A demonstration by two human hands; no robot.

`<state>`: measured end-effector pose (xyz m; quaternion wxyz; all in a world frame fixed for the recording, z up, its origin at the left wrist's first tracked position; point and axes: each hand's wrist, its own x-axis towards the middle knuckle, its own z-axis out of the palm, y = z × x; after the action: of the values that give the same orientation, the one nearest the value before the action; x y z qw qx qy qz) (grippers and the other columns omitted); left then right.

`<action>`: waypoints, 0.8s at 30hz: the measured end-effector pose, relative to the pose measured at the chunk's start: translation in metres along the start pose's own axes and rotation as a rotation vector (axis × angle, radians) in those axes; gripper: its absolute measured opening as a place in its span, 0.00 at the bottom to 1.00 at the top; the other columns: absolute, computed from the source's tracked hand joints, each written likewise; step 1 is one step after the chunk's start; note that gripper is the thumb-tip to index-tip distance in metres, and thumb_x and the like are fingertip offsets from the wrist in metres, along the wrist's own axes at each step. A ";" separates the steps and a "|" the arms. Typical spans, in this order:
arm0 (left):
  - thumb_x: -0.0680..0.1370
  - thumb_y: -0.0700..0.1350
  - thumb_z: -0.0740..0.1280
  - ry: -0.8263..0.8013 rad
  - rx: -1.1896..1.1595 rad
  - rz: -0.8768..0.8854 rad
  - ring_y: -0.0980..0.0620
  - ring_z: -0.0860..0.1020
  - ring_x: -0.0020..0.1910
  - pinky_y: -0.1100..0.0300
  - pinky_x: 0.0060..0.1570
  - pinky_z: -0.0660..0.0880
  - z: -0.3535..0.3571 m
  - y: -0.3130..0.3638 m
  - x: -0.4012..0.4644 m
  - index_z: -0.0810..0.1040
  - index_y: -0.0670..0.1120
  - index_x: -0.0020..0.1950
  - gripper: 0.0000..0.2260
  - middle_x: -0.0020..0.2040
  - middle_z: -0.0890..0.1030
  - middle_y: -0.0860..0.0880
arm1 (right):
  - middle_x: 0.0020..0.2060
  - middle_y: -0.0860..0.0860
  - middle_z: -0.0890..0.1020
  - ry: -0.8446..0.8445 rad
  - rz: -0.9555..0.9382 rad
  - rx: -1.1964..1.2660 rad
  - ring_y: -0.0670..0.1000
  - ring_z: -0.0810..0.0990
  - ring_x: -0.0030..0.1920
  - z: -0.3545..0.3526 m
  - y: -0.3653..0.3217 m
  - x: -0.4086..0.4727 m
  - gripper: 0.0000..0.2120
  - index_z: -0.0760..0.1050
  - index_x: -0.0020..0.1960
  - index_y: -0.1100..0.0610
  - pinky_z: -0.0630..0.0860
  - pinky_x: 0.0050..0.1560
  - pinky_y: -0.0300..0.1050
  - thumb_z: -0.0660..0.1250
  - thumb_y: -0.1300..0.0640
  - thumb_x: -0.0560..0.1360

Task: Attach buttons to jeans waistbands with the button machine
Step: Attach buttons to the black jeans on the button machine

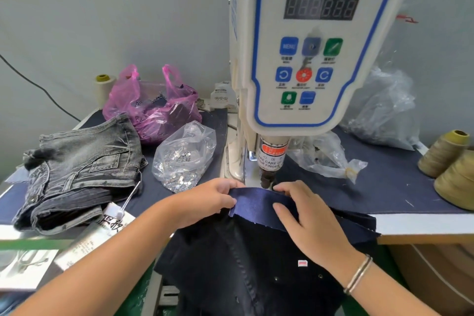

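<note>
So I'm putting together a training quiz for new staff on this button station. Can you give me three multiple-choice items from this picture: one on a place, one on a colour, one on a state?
1. Where does the clear bag of buttons lie?
A. left of the machine
B. right of the machine
C. on the grey jeans

2. What colour is the knotted bag at the back?
A. green
B. pink
C. yellow

3. What is the left hand doing?
A. resting flat on the table
B. pressing a panel key
C. pinching the blue waistband

Answers: 1 A, it lies between the grey jeans and the machine. 2 B, it is see-through pink. 3 C, its fingers fold over the waistband's edge.
</note>
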<state>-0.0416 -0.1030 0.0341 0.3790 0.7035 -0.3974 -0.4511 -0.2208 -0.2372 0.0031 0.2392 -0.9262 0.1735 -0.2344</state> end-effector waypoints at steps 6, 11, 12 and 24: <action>0.70 0.43 0.62 -0.050 -0.009 0.009 0.53 0.74 0.43 0.57 0.49 0.67 -0.004 0.005 -0.004 0.80 0.49 0.43 0.08 0.41 0.77 0.50 | 0.35 0.44 0.76 0.191 -0.164 -0.193 0.44 0.74 0.36 0.001 0.006 -0.002 0.10 0.77 0.41 0.54 0.67 0.34 0.32 0.64 0.48 0.73; 0.78 0.53 0.67 0.039 0.487 0.122 0.58 0.67 0.32 0.62 0.36 0.65 -0.010 0.003 -0.002 0.75 0.45 0.40 0.13 0.31 0.71 0.57 | 0.35 0.41 0.75 -0.011 0.016 -0.123 0.40 0.74 0.37 -0.013 0.003 0.005 0.04 0.76 0.43 0.44 0.66 0.37 0.31 0.71 0.47 0.71; 0.78 0.52 0.67 0.033 0.465 0.133 0.60 0.68 0.32 0.64 0.36 0.66 -0.011 0.003 -0.004 0.75 0.48 0.39 0.11 0.31 0.73 0.58 | 0.36 0.41 0.77 -0.110 0.077 -0.067 0.40 0.75 0.39 -0.018 0.002 0.007 0.02 0.75 0.43 0.40 0.66 0.39 0.32 0.68 0.45 0.71; 0.77 0.45 0.70 -0.062 0.258 0.078 0.57 0.72 0.34 0.64 0.39 0.69 -0.008 0.009 0.007 0.78 0.49 0.38 0.08 0.34 0.75 0.53 | 0.32 0.47 0.79 -0.503 0.385 0.473 0.42 0.75 0.34 -0.051 0.020 0.039 0.09 0.80 0.36 0.54 0.70 0.36 0.31 0.68 0.56 0.74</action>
<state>-0.0344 -0.1116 0.0422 0.2899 0.7163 -0.4906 -0.4026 -0.2186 -0.2888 0.0460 0.5204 -0.8246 0.2213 0.0154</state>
